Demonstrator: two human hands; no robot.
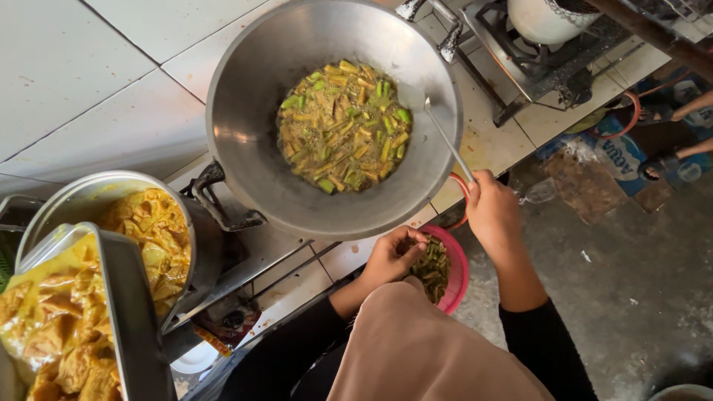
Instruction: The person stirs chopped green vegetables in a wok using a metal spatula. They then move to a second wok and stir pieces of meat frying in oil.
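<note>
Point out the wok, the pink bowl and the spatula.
wok (252, 160): head view, bare inner wall, left of the food.
pink bowl (458, 271): head view, right rim.
spatula (448, 139): head view, middle of the metal shaft, above the right hand (492, 212).

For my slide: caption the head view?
Right hand holds a ladle in the wok; left hand reaches into a pink bowl.
</note>
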